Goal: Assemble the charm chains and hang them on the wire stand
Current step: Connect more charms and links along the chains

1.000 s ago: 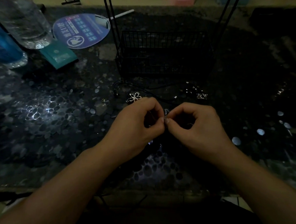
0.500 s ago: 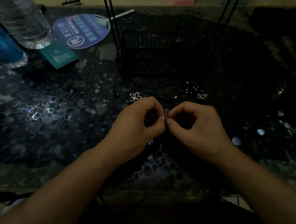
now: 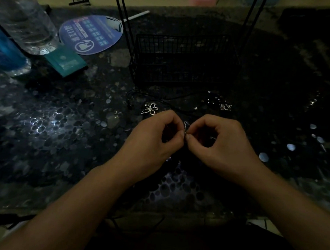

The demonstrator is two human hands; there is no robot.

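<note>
My left hand (image 3: 155, 141) and my right hand (image 3: 220, 145) meet fingertip to fingertip over the dark table, both pinching a small silver charm chain piece (image 3: 185, 126) that sticks up between them. A silver flower charm (image 3: 150, 108) lies just beyond my left hand. A small silver camera charm (image 3: 225, 107) lies further right. Thin black cords (image 3: 161, 98) trail across the table in front of the black wire stand (image 3: 182, 60), whose basket base and two upright rods rise at the back.
A clear plastic bottle (image 3: 22, 18) and a blue bottle (image 3: 3, 51) stand at the far left. A teal card (image 3: 65, 61) and a round blue hand fan (image 3: 92, 35) lie beside them. The table (image 3: 64, 138) is dark with pebble patterning.
Both hands stay almost still, with only tiny finger shifts at the pinched piece.
</note>
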